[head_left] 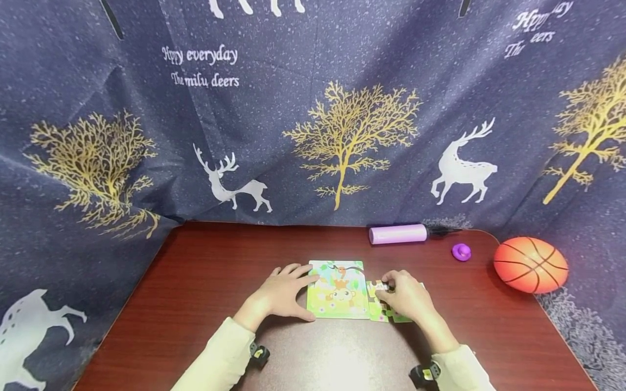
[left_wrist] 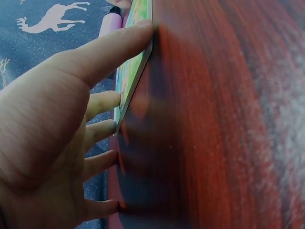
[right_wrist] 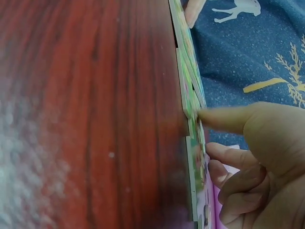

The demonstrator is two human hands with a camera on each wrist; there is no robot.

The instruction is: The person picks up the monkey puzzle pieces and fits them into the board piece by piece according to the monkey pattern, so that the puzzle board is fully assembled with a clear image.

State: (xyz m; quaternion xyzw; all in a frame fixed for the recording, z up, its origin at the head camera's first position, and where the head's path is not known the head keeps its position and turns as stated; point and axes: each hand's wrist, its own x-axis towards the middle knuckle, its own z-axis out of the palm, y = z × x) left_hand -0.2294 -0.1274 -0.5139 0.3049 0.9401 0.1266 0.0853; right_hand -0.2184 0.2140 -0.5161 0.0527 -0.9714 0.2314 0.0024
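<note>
A square picture board (head_left: 338, 290) with a cartoon monkey on it lies flat on the table. My left hand (head_left: 283, 293) rests at its left side with fingers spread; thumb and fingertips touch its edge and corner, as the left wrist view also shows. Right of the board lie several green and yellow puzzle pieces (head_left: 379, 312), close against it. Over them my right hand (head_left: 409, 296) is bent, pinching a puzzle piece between thumb and fingers; the hand hides part of these pieces. In the right wrist view, the thumb (right_wrist: 228, 118) meets the pieces' upper face.
A lilac hand pump (head_left: 398, 234) with a black nozzle lies along the table's back edge. Near it sits a small purple hat-shaped thing (head_left: 461, 251). An orange basketball-patterned ball (head_left: 531, 265) stands at the right edge. Behind the table (head_left: 220, 255) hangs a dark cloth with deer and trees.
</note>
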